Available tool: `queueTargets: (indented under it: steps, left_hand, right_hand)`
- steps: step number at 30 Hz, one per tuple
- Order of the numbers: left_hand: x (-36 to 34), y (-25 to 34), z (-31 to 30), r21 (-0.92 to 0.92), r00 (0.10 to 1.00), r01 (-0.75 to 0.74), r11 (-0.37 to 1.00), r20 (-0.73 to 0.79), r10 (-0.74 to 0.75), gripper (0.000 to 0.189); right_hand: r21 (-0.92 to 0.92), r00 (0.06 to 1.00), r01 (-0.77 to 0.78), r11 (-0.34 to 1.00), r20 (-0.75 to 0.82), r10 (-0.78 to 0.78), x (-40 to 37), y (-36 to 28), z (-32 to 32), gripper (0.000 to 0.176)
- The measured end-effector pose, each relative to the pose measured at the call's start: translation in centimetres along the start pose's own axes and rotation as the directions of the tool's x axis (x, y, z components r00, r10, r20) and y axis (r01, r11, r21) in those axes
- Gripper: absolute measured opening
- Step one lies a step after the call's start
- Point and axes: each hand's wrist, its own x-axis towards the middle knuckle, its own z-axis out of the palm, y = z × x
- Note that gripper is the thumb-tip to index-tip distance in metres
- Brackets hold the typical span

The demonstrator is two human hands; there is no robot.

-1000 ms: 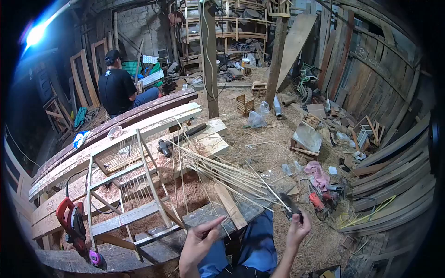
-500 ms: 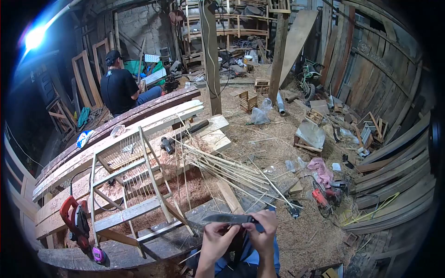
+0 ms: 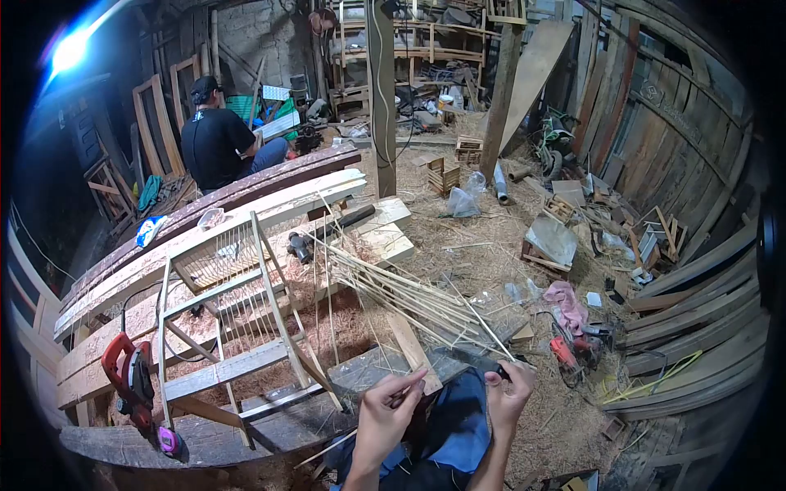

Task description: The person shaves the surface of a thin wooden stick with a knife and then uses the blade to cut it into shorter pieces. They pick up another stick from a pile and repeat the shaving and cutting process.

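Clamped in the closed fingers of the right hand (image 3: pixel 509 394) is a dark-bladed knife (image 3: pixel 471 357), its blade angled toward the left hand (image 3: pixel 386 413). The left thumb and index finger are drawn together; whether anything is pinched there cannot be told. Both hands are held apart above blue-clad legs (image 3: pixel 454 434), by the near edge of a weathered grey bench board (image 3: pixel 307 425). At the board's left end, a red and black power tool (image 3: pixel 128 380) is seen near a small purple and black tape measure (image 3: pixel 169 441). Near the left hand, a flat pale wooden strip (image 3: pixel 412 348) is laid. Beyond it, thin pale sticks (image 3: pixel 401 288) are spread, while an angular frame of light wood (image 3: pixel 225 370) is stood to their left. Farther off, 1 person in a black shirt and dark cap (image 3: pixel 214 149) is seated behind long planks (image 3: pixel 270 206), and 2 upright wooden posts (image 3: pixel 382 114) are seen.
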Motion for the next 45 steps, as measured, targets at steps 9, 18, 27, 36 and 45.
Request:
queueTargets:
  steps: [9,18,27,36,45]
  left_hand:
    - [0.3,-1.0,-0.5,-0.022,1.000,0.011,1.000,-0.008,-0.011,0.029]
    - [0.3,-0.3,-1.7,-0.079,0.993,0.111,0.991,-0.039,-0.114,0.025]
    - [0.5,-1.2,-1.0,-0.070,0.995,0.086,0.994,-0.039,-0.089,0.023]
    - [0.3,-1.0,-1.1,-0.098,0.996,0.086,0.991,-0.027,-0.089,0.023]
    - [0.4,0.0,-1.8,-0.052,0.993,0.115,0.992,-0.018,-0.116,0.025]
  right_hand:
    - [-0.102,0.998,-0.032,0.994,-0.051,0.027,0.2,0.9,-0.4,0.049]
    - [0.018,0.934,-0.256,0.966,-0.251,0.252,0.0,1.6,-0.7,0.044]
    - [0.047,0.998,0.055,0.997,-0.032,-0.053,0.1,-1.8,0.5,0.049]
    - [-0.061,0.997,0.077,0.995,-0.022,-0.078,0.4,-2.8,0.9,0.042]
    - [-0.080,0.952,-0.207,0.975,-0.246,0.182,0.5,1.9,-2.5,0.048]
